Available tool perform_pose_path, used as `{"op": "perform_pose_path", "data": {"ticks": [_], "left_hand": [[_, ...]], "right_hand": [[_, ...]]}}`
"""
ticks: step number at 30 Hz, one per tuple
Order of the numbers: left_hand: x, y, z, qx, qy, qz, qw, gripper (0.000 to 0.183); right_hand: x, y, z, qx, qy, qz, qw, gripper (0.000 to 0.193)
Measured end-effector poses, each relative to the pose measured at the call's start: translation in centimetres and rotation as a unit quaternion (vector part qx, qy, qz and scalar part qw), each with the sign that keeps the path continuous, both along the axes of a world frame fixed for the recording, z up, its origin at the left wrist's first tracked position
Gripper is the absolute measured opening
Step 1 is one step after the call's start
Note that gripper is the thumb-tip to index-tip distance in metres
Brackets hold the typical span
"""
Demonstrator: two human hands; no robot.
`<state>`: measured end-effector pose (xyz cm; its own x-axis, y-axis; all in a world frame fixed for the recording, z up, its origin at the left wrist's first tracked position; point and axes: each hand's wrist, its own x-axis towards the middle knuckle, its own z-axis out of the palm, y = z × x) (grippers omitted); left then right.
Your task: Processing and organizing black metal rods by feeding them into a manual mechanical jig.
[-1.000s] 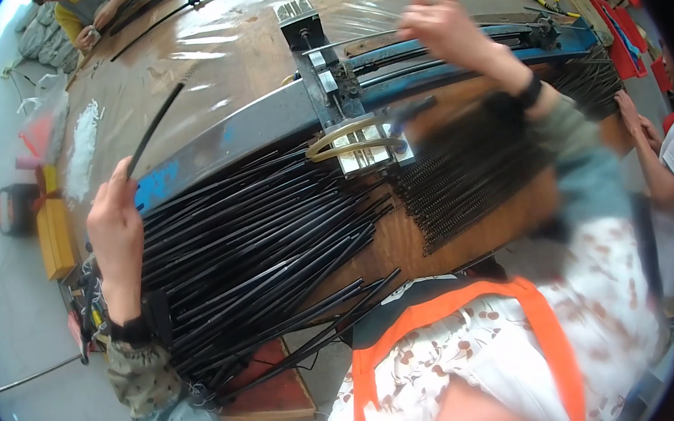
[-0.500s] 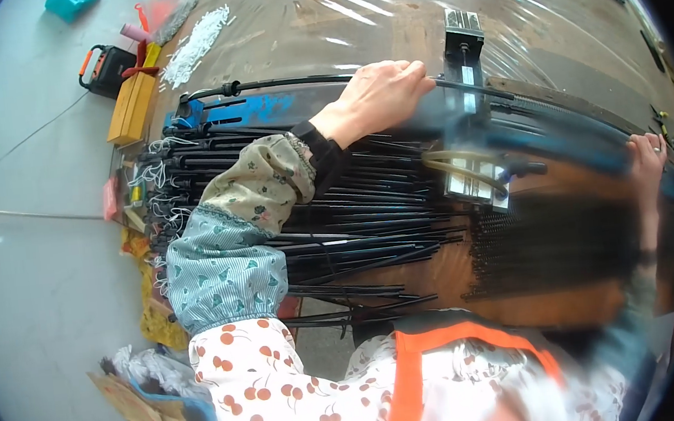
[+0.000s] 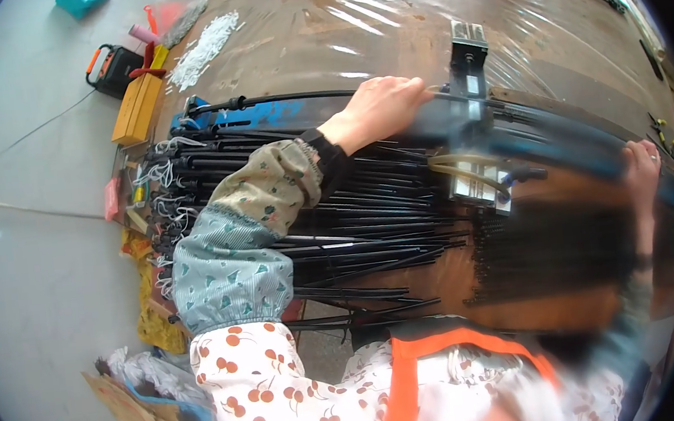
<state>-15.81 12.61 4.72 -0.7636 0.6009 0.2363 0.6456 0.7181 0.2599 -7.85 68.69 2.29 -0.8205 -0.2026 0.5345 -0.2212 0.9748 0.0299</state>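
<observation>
A long black cable point(image 3: 292, 97) stretches across the bench from a blue fixture point(image 3: 195, 112) on the left, past a metal clamp block point(image 3: 468, 53). My left hand point(image 3: 384, 109) is closed on it near its middle, just left of the clamp block. Far to the right, my right hand point(image 3: 642, 164) pinches the cable's other part close to the bench's end. Between the hands the cable is partly blurred. Below my left forearm lies a dense row of black cables point(image 3: 369, 207) with white strings at their left ends.
A second metal block point(image 3: 478, 183) with yellowish tubing stands in front of the clamp. Dark rods point(image 3: 555, 249) lie blurred at the lower right. White small pieces point(image 3: 205, 50) are heaped at the back left, near a yellow box point(image 3: 137, 108) and a black case point(image 3: 115, 69).
My left hand and the cable have come slightly nearer to me, the cable's left part now lower against the blue fixture. My right hand has shifted a little nearer too. The view moved slightly.
</observation>
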Motion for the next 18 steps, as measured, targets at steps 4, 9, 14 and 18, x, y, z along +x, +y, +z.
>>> {"op": "perform_pose_path", "data": {"ticks": [4, 9, 14, 18], "left_hand": [[-0.4, 0.2, -0.7, -0.021, -0.006, -0.011, 1.000, 0.017], [0.1, 0.3, -0.1, -0.022, 0.015, 0.033, 0.999, 0.018], [-0.3, 2.1, 0.4, -0.055, -0.016, 0.052, 0.997, 0.020], [-0.1, 1.6, 0.6, -0.052, -0.038, 0.057, 0.996, 0.017]], "right_hand": [[1.7, -5.6, 1.9, 0.038, 0.030, 0.043, 0.998, 0.028], [6.1, -14.4, 1.6, 0.023, 0.038, 0.117, 0.992, 0.031], [8.2, -15.7, 1.0, -0.038, 0.009, 0.099, 0.994, 0.027], [8.2, -17.4, 0.4, -0.071, -0.004, 0.113, 0.991, 0.027]]}}
